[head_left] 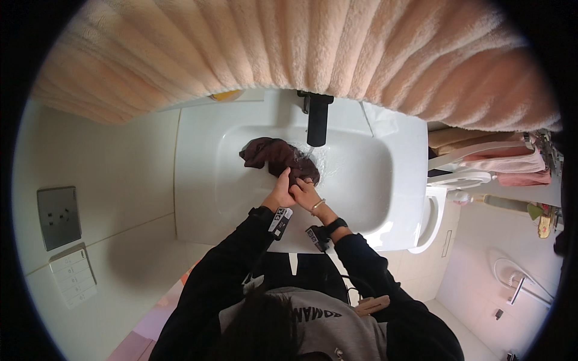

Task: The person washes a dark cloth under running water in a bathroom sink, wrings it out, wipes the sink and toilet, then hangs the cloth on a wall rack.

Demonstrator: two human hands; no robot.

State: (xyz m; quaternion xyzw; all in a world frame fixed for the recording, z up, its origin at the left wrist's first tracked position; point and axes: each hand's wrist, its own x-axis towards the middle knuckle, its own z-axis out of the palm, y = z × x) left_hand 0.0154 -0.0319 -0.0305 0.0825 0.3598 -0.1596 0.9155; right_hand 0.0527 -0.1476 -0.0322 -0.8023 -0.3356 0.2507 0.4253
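Observation:
A wet, dark maroon cloth (265, 153) lies bunched in the white sink (361, 198), its left end resting on the basin floor. Both my hands grip its near right end, close together. My left hand (280, 194) has its fingers closed on the fabric. Right beside it, my right hand (306, 195) is also closed on the cloth, with a bracelet at the wrist. Water runs from the black faucet (317, 123) and splashes next to the cloth and my fingers. Some of my fingertips are hidden in the folds.
A pink ribbed plush fabric (289, 45) spans the top of the view. On the left wall are a grey socket plate (59, 218) and a white switch panel (73, 277). Towels (512, 161) hang at the right, beyond a white chair-like frame (430, 219). Farther right is a shower handset (516, 291).

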